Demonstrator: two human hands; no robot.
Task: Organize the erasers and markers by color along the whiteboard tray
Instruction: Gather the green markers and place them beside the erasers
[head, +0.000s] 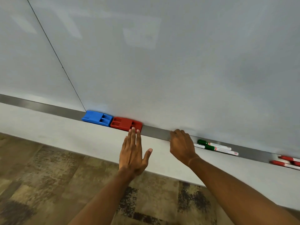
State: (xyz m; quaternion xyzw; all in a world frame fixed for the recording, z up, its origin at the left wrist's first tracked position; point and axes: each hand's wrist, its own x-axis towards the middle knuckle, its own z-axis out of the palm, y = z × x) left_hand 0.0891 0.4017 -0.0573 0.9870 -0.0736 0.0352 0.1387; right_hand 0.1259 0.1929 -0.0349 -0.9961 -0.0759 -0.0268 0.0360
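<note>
Whiteboard tray (pixel 155 131), a grey metal ledge, runs along the bottom edge of the whiteboard (pixel 162 62) from upper left down to the right, with pale wall beneath it and mottled brown carpet (pixel 48 176) below that. On the tray near the seam between two board panels sits a blue eraser (pixel 96 118), and a red eraser (pixel 125 123) lies just beside it on the right, their ends touching or nearly so. Further right along the tray lie two green markers (pixel 214 146) side by side, and near the tray's right end two or three red markers (pixel 287 162), partly cut off by the frame edge. The left hand (pixel 133 153) is open and flat, fingers together and thumb spread out, its fingertips (pixel 133 129) at the front edge of the red eraser. The right hand (pixel 182 146) rests on the tray's front lip between the red eraser and the green markers, fingers curled over the edge; whether it pinches anything cannot be told.
</note>
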